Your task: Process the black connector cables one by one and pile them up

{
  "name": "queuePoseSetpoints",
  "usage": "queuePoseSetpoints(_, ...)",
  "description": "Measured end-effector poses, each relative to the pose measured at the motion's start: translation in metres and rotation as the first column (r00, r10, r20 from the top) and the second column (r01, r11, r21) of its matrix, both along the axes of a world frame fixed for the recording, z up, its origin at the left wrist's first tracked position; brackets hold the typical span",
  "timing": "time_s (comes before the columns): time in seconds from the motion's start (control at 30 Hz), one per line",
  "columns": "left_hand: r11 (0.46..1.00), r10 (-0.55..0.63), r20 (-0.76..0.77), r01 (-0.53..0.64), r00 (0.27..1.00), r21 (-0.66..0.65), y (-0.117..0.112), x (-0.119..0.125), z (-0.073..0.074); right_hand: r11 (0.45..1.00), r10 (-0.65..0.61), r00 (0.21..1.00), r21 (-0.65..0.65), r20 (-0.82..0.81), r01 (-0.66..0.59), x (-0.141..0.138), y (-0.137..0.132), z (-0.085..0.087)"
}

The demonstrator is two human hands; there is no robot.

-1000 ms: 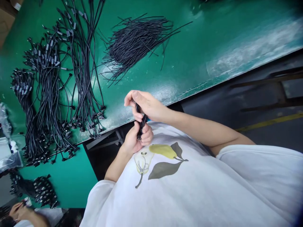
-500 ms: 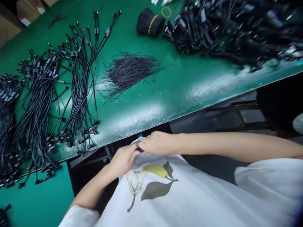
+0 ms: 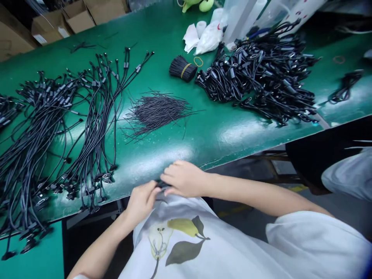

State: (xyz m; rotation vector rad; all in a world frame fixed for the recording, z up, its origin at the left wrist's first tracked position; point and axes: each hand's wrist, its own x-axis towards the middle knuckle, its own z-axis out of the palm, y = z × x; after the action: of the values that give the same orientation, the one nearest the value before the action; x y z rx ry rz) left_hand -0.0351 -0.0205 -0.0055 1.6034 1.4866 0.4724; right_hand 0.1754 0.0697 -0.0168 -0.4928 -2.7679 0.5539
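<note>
At the front edge of the green table (image 3: 203,128), my left hand (image 3: 141,199) and my right hand (image 3: 183,179) are close together in front of my shirt. Both have their fingers closed on what looks like a black cable (image 3: 161,183), mostly hidden by the fingers. Just beyond them lies a loose pile of thin black twist ties (image 3: 161,110). Long black cables (image 3: 97,116) with plugs at their ends lie spread to the left. Bundled black cables (image 3: 261,77) are heaped to the right.
A bunch of black ties (image 3: 182,69) held by a yellow rubber band stands behind the loose pile, with another rubber band (image 3: 198,61) beside it. White plastic wrapping (image 3: 209,38) and clear containers (image 3: 241,19) are at the back. Cardboard boxes (image 3: 52,27) stand beyond the far edge.
My view has tilted up and shows more of the table's far side. Both hands stay together on the black thing, now slightly farther left in view and nearer the table edge.
</note>
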Motion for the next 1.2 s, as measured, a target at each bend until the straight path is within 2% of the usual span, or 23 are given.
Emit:
queuePoseSetpoints(0.03,0.992,0.116,0.099,-0.111,0.988,-0.051,0.003,-0.003,-0.002,0.993,-0.117,0.992,-0.004,-0.049,0.117,0.0,0.017,0.001)
queuePoseSetpoints(0.07,0.97,0.233,0.206,-0.213,0.95,-0.114,0.005,-0.006,-0.004,0.96,-0.28,0.956,-0.008,-0.084,0.28,0.001,0.035,0.0)
queuePoseSetpoints(0.1,0.939,0.336,0.31,-0.29,0.89,-0.184,0.007,-0.008,-0.005,0.891,-0.452,0.887,-0.006,-0.097,0.454,0.001,0.055,-0.004)
queuePoseSetpoints(0.13,0.906,0.418,0.401,-0.34,0.815,-0.253,0.008,-0.008,-0.006,0.799,-0.599,0.796,0.009,-0.088,0.602,0.001,0.073,-0.01)
queuePoseSetpoints(0.17,0.876,0.479,0.472,-0.367,0.74,-0.313,0.008,-0.007,-0.006,0.714,-0.697,0.715,0.036,-0.06,0.699,0.001,0.089,-0.017)
queuePoseSetpoints(0.2,0.854,0.517,0.523,-0.372,0.677,-0.362,0.008,-0.005,-0.006,0.664,-0.745,0.666,0.065,-0.022,0.745,0.001,0.103,-0.024)
queuePoseSetpoints(0.23,0.84,0.54,0.56,-0.368,0.628,-0.398,0.008,-0.001,-0.005,0.65,-0.759,0.651,0.088,0.015,0.755,0.002,0.113,-0.03)
queuePoseSetpoints(0.33,0.819,0.573,0.618,-0.354,0.538,-0.451,0.008,0.01,-0.002,0.624,-0.779,0.627,0.095,0.005,0.775,0.003,0.117,-0.035)
queuePoseSetpoints(0.4,0.817,0.577,0.647,-0.349,0.499,-0.459,0.008,0.015,0.0,0.601,-0.796,0.6,0.007,-0.086,0.799,0.002,0.099,-0.026)
queuePoseSetpoints(0.43,0.821,0.571,0.661,-0.34,0.487,-0.459,0.008,0.016,0.0,0.623,-0.78,0.613,-0.08,-0.125,0.778,-0.001,0.085,-0.02)
queuePoseSetpoints(0.47,0.829,0.56,0.676,-0.324,0.479,-0.456,0.008,0.018,0.0,0.672,-0.741,0.655,-0.192,-0.149,0.716,-0.005,0.068,-0.015)
queuePoseSetpoints(0.53,0.848,0.529,0.7,-0.274,0.48,-0.453,0.009,0.019,0.0,0.756,-0.598,0.784,-0.446,-0.17,0.48,-0.016,0.033,-0.007)
queuePoseSetpoints(0.6,0.864,0.502,0.709,-0.238,0.495,-0.445,0.01,0.02,0.0,0.736,-0.466,0.863,-0.627,-0.194,0.256,-0.027,0.001,-0.005)
queuePoseSetpoints(0.63,0.868,0.494,0.706,-0.24,0.508,-0.434,0.01,0.021,-0.001,0.72,-0.44,0.873,-0.662,-0.207,0.206,-0.032,-0.012,-0.006)
queuePoseSetpoints(0.67,0.872,0.488,0.695,-0.257,0.528,-0.418,0.009,0.021,-0.001,0.729,-0.437,0.872,-0.655,-0.222,0.199,-0.036,-0.022,-0.007)
queuePoseSetpoints(0.73,0.878,0.478,0.644,-0.325,0.598,-0.351,0.008,0.022,-0.002,0.825,-0.436,0.865,-0.494,-0.247,0.275,-0.039,-0.033,-0.008)
queuePoseSetpoints(0.8,0.885,0.463,0.542,-0.403,0.702,-0.234,0.008,0.023,-0.006,0.928,-0.369,0.895,-0.143,-0.25,0.343,-0.038,-0.033,-0.007)
queuePoseSetpoints(0.83,0.889,0.451,0.478,-0.425,0.754,-0.169,0.008,0.023,-0.008,0.942,-0.305,0.922,0.063,-0.24,0.328,-0.037,-0.031,-0.005)
queuePoseSetpoints(0.87,0.894,0.44,0.413,-0.433,0.797,-0.117,0.008,0.022,-0.011,0.926,-0.224,0.949,0.255,-0.224,0.279,-0.035,-0.027,-0.002)
queuePoseSetpoints(0.93,0.904,0.422,0.316,-0.419,0.85,-0.082,0.008,0.019,-0.017,0.847,-0.044,0.985,0.516,-0.166,0.125,-0.034,-0.019,0.005)
queuePoseSetpoints(1.0,0.917,0.398,0.283,-0.372,0.872,-0.144,0.008,0.015,-0.021,0.783,0.088,0.993,0.622,-0.077,-0.021,-0.034,-0.013,0.011)
queuePoseSetpoints(1.1,0.921,0.337,0.37,-0.222,0.866,-0.32,0.006,0.007,-0.019,0.747,0.159,0.983,0.64,0.092,-0.181,-0.034,-0.01,0.019)
queuePoseSetpoints(1.2,0.867,0.375,0.538,-0.08,0.755,-0.492,0.003,0.001,-0.009,0.715,0.218,0.958,0.637,0.188,-0.288,-0.035,-0.01,0.026)
